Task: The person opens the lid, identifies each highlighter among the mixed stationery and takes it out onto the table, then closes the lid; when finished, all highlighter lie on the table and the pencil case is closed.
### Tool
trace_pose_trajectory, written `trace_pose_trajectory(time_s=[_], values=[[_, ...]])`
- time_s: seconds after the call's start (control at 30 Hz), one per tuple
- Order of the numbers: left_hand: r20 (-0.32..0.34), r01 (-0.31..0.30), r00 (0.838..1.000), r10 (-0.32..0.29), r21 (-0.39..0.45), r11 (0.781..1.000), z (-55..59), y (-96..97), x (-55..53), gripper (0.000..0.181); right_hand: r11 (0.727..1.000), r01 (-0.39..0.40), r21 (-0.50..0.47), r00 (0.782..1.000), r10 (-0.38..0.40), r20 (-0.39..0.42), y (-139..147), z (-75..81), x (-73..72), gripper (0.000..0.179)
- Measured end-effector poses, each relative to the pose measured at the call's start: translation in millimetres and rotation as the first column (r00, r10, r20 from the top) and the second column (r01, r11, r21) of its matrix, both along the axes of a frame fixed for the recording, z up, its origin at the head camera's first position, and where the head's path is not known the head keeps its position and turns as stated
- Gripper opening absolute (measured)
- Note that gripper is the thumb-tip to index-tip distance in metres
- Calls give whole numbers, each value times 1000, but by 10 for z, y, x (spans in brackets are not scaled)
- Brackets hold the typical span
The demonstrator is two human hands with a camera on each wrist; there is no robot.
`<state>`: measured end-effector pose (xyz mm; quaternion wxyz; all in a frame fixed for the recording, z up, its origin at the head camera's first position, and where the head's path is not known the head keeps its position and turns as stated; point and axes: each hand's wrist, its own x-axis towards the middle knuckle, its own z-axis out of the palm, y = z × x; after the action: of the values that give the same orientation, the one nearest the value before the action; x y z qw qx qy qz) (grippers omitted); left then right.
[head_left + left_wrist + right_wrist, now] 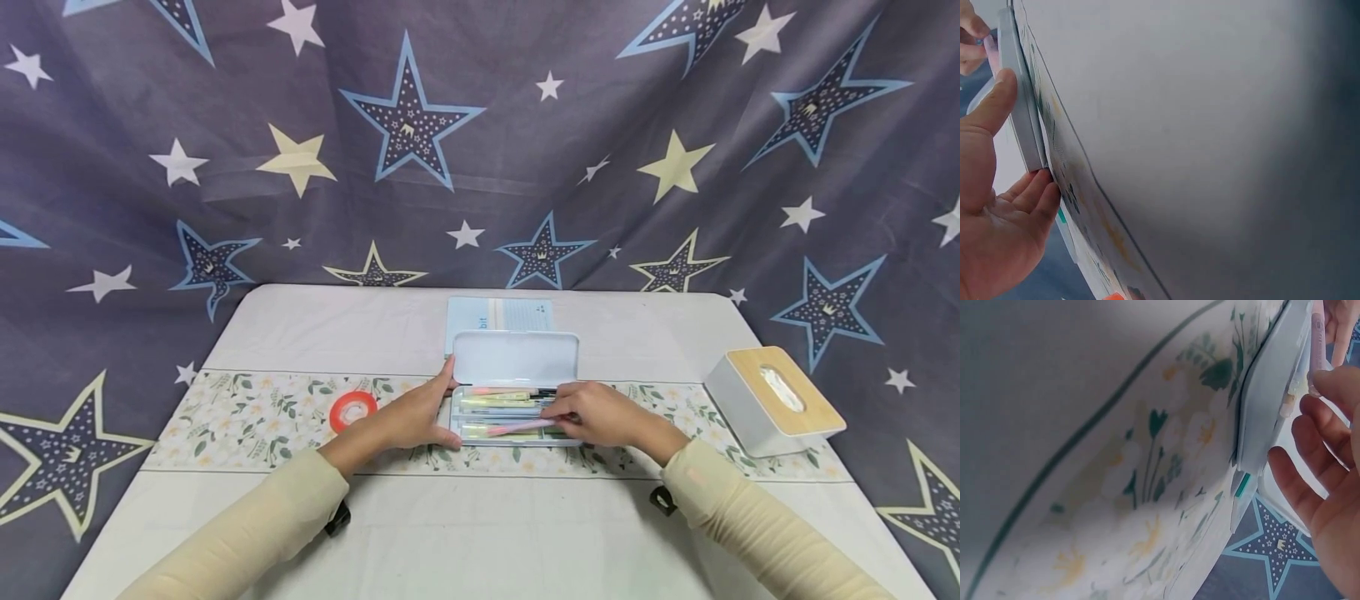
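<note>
A pale blue pencil case [516, 358] stands with its lid raised, holding several pens and pencils [498, 401] in two rows. Thumb at the front and fingers toward the hinge, my left hand [420, 410] grips the case's left end. At the right end, my right hand [600, 412] pinches one end of a pink-purple pen [517, 427] between thumb and index finger. The right wrist view shows that pen [1317, 347] over the case, with the other fingers spread loosely below. In the left wrist view, the left thumb [1000, 100] presses the case wall [1020, 119].
Behind the case lies a light blue notebook [528, 312], partly hidden by the lid. A red tape roll [337, 410] sits left of the left hand. On the right is a tissue box [750, 417] with a wooden top. A floral runner [255, 417] crosses the white table.
</note>
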<state>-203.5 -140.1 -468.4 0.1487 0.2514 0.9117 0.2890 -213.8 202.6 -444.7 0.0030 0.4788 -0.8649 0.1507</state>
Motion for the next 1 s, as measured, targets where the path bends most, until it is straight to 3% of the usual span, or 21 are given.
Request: trace_pose_trajectory(time_s=[0.27,0.67,1.0], values=[[5,0,1000,-1,12,1000,14,19,6,140,997,19,-72,1000,-19,2,135,18,-23,25],[28,-28,999,27,16,999,1,24,5,142,985,130,-114,991,-126,46,475,85,-64,25],[34,-28,999,28,1,1000,23,29,8,140,962,222,-156,975,-222,19,813,59,-82,23]])
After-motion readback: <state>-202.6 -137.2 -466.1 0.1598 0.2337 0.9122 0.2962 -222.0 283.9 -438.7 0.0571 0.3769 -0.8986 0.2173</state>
